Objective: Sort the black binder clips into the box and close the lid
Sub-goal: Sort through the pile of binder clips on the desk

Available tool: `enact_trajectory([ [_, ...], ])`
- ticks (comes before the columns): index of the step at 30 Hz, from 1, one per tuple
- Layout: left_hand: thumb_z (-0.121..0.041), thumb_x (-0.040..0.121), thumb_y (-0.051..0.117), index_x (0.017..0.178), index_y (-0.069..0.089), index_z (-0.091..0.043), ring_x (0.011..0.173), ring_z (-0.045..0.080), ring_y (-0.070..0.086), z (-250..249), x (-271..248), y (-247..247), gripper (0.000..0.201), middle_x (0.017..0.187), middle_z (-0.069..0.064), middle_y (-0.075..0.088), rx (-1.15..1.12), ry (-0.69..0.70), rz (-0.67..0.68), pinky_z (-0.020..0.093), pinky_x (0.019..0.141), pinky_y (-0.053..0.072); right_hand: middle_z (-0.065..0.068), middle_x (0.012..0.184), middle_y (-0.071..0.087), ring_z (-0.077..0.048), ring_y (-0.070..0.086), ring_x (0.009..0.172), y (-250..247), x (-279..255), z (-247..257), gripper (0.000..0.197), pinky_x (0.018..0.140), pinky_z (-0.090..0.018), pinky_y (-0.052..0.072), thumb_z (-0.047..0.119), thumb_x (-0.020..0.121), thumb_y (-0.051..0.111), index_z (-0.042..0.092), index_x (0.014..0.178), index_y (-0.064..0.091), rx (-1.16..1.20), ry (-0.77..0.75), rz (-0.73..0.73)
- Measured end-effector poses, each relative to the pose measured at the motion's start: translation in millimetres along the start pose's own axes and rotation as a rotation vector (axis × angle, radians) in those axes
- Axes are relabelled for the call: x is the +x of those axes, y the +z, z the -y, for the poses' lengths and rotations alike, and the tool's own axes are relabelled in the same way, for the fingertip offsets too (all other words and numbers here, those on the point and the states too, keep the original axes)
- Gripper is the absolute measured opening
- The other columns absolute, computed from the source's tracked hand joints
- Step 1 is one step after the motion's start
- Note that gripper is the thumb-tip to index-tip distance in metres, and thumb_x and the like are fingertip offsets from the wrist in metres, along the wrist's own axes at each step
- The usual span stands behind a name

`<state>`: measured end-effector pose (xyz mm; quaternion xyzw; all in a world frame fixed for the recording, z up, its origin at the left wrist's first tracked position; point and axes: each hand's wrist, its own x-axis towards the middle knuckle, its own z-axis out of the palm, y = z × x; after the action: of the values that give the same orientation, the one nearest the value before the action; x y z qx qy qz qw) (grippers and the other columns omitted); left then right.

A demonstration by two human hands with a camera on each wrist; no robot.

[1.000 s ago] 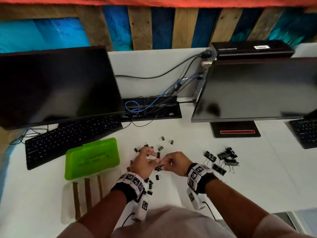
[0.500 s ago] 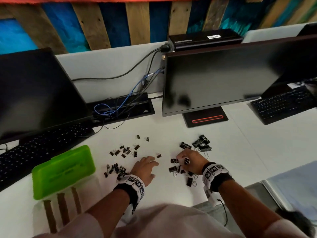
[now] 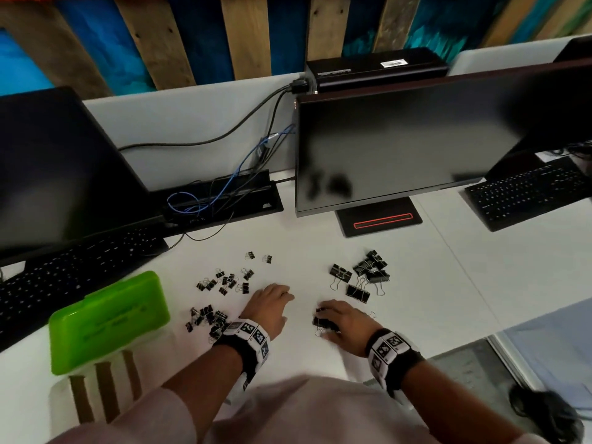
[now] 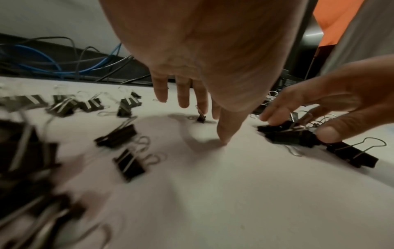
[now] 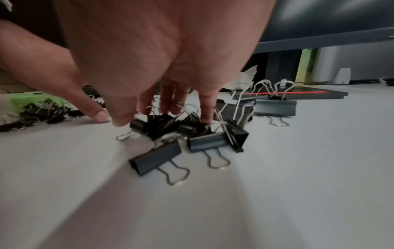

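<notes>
A: What is on the far left?
B: The green box (image 3: 109, 322). It sits on the white counter (image 3: 432, 299), and its long side runs left to right. It looks open, with the clear half toward the person.

A: And next?
B: Little black binder clips (image 3: 224, 283), well apart from the box on its right. Then the left hand (image 3: 267, 307). Its fingers are straight and spread, tips on the counter. It holds nothing.

A: And the right hand (image 3: 344, 325)?
B: It sits on a small pile of clips (image 3: 323, 320), fingers bent down around them. The bigger clips (image 3: 365, 277) lie just past it.

A: Which hand is closer to the box?
B: The left one. I think the clips must go left to get in.

A: Do the views differ?
B: Yes. The right wrist view shows fingertips (image 5: 206, 118) touching the pile of clips. The head view hides that under the hand.
</notes>
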<state>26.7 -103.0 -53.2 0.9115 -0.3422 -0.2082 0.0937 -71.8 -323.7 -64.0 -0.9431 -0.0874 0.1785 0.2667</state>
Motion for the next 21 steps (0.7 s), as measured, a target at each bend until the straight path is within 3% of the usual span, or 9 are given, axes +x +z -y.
enact_trajectory([
  [3, -0.023, 0.084, 0.061, 0.132, 0.043, -0.023, 0.137, 0.015, 0.026, 14, -14, 3, 0.051, 0.146, -0.005, 0.033, -0.042, -0.035, -0.027, 0.031, 0.112, 0.023, 0.020, 0.147, 0.034, 0.001, 0.032, 0.135, 0, -10, -7, 0.046, 0.109, -0.028, 0.038, 0.055, 0.085, 0.047, 0.035, 0.127, 0.052, 0.049, -0.087, -0.003],
  [5, -0.022, 0.083, 0.062, 0.131, 0.045, -0.023, 0.137, 0.015, 0.028, 23, -25, 3, 0.050, 0.144, -0.004, 0.035, -0.054, -0.063, -0.040, 0.031, 0.112, 0.023, 0.022, 0.148, 0.031, 0.003, 0.027, 0.137, -6, -9, -7, 0.047, 0.109, -0.025, 0.035, 0.058, 0.085, 0.044, 0.040, 0.127, 0.051, 0.024, -0.086, 0.018],
  [7, -0.022, 0.083, 0.063, 0.130, 0.046, -0.023, 0.137, 0.016, 0.028, 29, -35, 1, 0.051, 0.144, -0.004, 0.036, -0.067, -0.104, -0.059, 0.032, 0.113, 0.023, 0.018, 0.144, 0.040, -0.001, 0.038, 0.132, -15, -2, 0, 0.044, 0.103, -0.028, 0.042, 0.061, 0.084, 0.042, 0.039, 0.119, 0.057, -0.073, -0.096, -0.034],
  [9, -0.026, 0.083, 0.062, 0.133, 0.043, -0.025, 0.138, 0.016, 0.026, 34, -44, -3, 0.054, 0.148, -0.006, 0.031, -0.094, -0.150, -0.100, 0.034, 0.114, 0.023, 0.011, 0.126, 0.060, -0.011, 0.056, 0.115, -22, 17, 15, 0.041, 0.089, -0.032, 0.052, 0.059, 0.086, 0.040, 0.033, 0.106, 0.065, -0.178, -0.143, -0.115],
  [11, -0.031, 0.082, 0.062, 0.135, 0.039, -0.028, 0.137, 0.015, 0.027, 36, -52, -12, 0.058, 0.150, -0.009, 0.027, -0.137, -0.202, -0.173, 0.036, 0.110, 0.028, 0.008, 0.108, 0.067, -0.017, 0.061, 0.103, -27, 43, 35, 0.041, 0.080, -0.033, 0.052, 0.054, 0.088, 0.036, 0.029, 0.098, 0.067, -0.240, -0.155, -0.141],
  [15, -0.033, 0.075, 0.070, 0.130, 0.041, -0.025, 0.127, 0.016, 0.038, 48, -71, -23, 0.063, 0.142, -0.007, 0.035, -0.250, -0.412, -0.319, 0.039, 0.104, 0.037, -0.001, 0.111, 0.063, -0.024, 0.056, 0.106, -33, 90, 76, 0.027, 0.087, -0.035, 0.045, 0.034, 0.093, 0.043, 0.023, 0.108, 0.063, -0.263, -0.159, -0.002],
  [18, -0.028, 0.072, 0.073, 0.123, 0.044, -0.022, 0.118, 0.019, 0.046, 63, -87, -20, 0.059, 0.133, -0.003, 0.038, -0.363, -0.521, -0.315, 0.036, 0.097, 0.044, -0.003, 0.125, 0.057, -0.025, 0.053, 0.114, -26, 111, 104, 0.031, 0.093, -0.036, 0.043, 0.027, 0.093, 0.047, 0.022, 0.123, 0.055, -0.276, -0.240, 0.139],
  [21, -0.021, 0.077, 0.070, 0.119, 0.048, -0.020, 0.112, 0.016, 0.049, 70, -97, -15, 0.048, 0.127, -0.003, 0.040, -0.421, -0.515, -0.273, 0.029, 0.090, 0.046, -0.003, 0.135, 0.047, -0.024, 0.049, 0.120, -13, 122, 123, 0.042, 0.097, -0.037, 0.044, 0.021, 0.091, 0.052, 0.021, 0.133, 0.044, -0.244, -0.327, 0.229],
])
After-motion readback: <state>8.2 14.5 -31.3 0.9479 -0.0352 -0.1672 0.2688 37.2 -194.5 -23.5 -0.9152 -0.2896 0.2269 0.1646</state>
